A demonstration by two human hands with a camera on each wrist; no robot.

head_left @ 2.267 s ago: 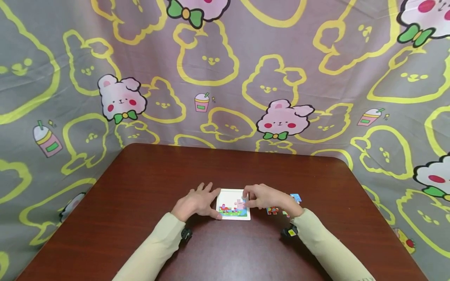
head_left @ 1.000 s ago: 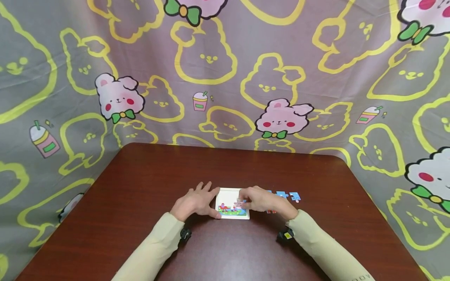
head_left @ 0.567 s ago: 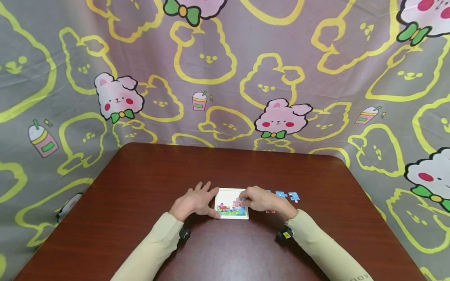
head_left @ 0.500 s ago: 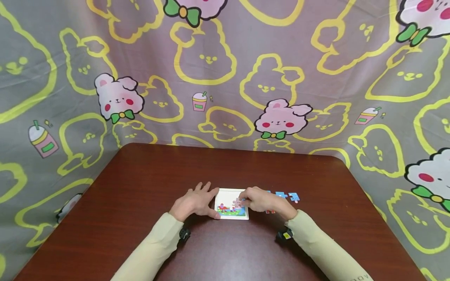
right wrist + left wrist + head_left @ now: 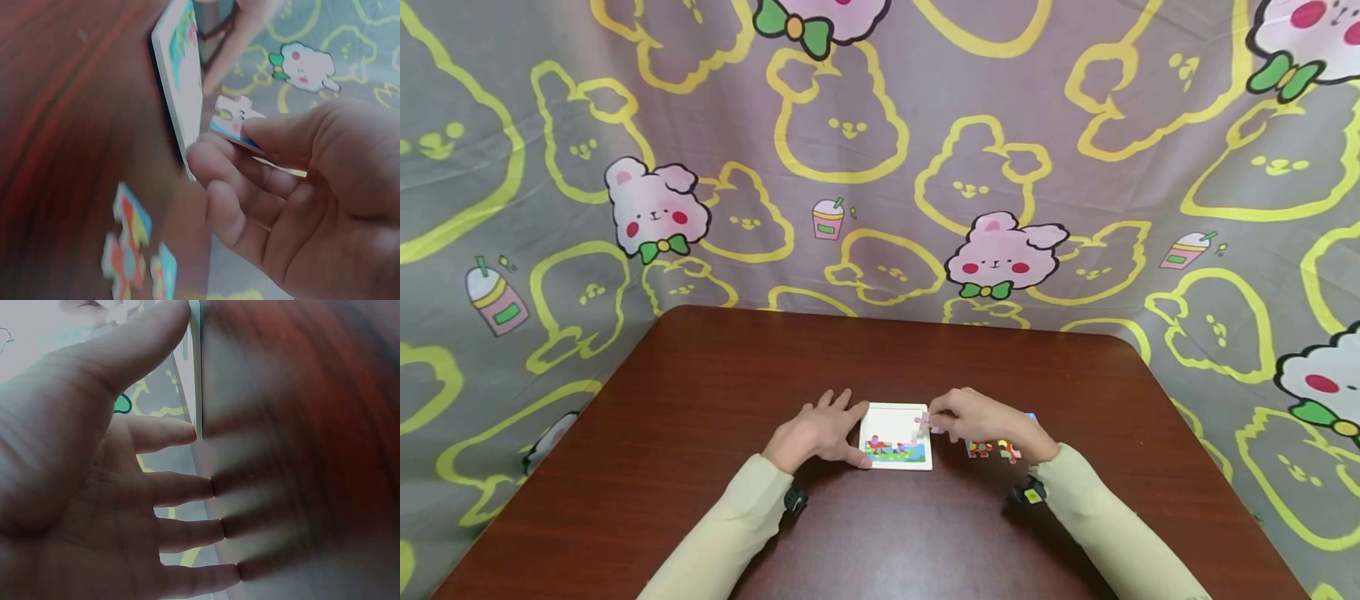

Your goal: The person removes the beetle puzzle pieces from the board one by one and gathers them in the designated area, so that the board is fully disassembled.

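Observation:
A white puzzle tray (image 5: pixel 891 417) lies on the table, with assembled pieces (image 5: pixel 898 452) showing a grassy scene along its near side. My left hand (image 5: pixel 820 429) is spread at the tray's left edge; in the left wrist view its straight fingers (image 5: pixel 181 487) touch the tabletop and the thumb lies along the tray. Above the tray's right side, my right hand (image 5: pixel 973 414) pinches a pink jigsaw piece (image 5: pixel 232 119) between thumb and index finger. A printed face with an eye and blue along one edge show on the piece; its far end is hidden by the thumb.
Loose jigsaw pieces lie right of the tray under my right forearm: a red one (image 5: pixel 979 449), another red-yellow one (image 5: pixel 1009 451), and a blue one (image 5: pixel 1032 417), partly covered. A patterned cloth (image 5: pixel 880 200) hangs beyond the brown table (image 5: pixel 760 358).
The pink piece was low over the tray's right part; my right hand has lifted it and moved back to the right with it. The left hand stays put.

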